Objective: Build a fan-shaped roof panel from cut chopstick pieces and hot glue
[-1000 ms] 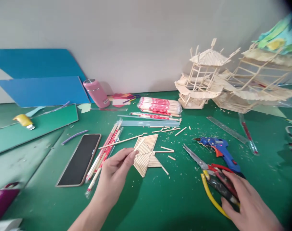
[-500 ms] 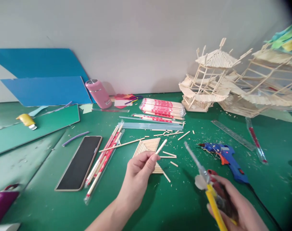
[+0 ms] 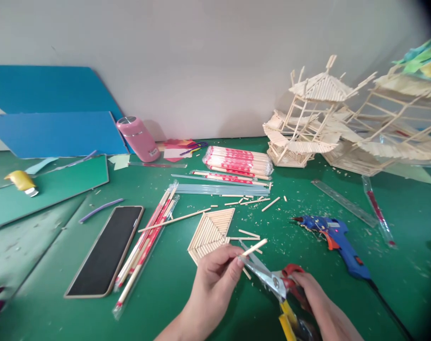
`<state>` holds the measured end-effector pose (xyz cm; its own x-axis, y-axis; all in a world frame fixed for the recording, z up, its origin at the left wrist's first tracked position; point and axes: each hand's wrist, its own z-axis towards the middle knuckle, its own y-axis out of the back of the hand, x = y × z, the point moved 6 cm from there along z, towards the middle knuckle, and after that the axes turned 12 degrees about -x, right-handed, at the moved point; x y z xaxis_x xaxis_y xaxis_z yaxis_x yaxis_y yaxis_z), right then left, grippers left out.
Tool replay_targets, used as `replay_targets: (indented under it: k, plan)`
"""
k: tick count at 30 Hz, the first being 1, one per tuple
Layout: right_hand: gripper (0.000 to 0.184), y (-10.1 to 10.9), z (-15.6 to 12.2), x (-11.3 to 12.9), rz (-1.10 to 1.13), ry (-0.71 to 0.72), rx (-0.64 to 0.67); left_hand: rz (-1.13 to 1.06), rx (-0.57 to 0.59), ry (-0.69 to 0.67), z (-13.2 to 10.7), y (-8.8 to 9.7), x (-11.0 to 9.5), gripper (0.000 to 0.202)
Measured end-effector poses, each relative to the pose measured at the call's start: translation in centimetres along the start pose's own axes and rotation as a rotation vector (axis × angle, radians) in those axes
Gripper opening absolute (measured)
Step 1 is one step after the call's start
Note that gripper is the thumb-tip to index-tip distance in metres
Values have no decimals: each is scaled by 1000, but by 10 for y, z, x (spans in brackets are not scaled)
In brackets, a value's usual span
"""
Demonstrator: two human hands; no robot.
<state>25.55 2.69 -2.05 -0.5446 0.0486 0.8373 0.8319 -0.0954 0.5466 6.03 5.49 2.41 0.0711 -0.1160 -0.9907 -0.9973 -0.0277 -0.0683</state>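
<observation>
My left hand pinches a short wooden stick between thumb and fingers, its free end pointing up and right. My right hand is wrapped round the handles of scissors with red and yellow grips. The scissor blades are at the stick, close to my left fingertips; whether they touch it I cannot tell. Behind my left hand lies a flat panel of glued sticks, partly covered by the fingers. Loose stick pieces lie beside it.
A blue glue gun with a cord lies at right. Wrapped chopsticks and a phone lie at left. Behind stand a chopstick bundle, a pink bottle and a stick-built pagoda model.
My right hand has brought the scissors leftward to the stick. My left hand has moved down and right with the stick, uncovering more of the panel. The view has shifted slightly.
</observation>
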Motion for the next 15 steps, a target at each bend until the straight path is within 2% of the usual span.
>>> replay_targets:
  k: [5, 9, 15]
  plan:
    - [10, 0, -1, 3, -21, -43, 22, -70, 52, -69, -2, -3, -5, 14]
    - [11, -2, -3, 5, -36, -91, 38, -37, 98, -102, -3, -4, -6, 14]
    - [27, -7, -23, 4, -62, -166, 78, 53, 150, -198, -6, -4, -11, 17]
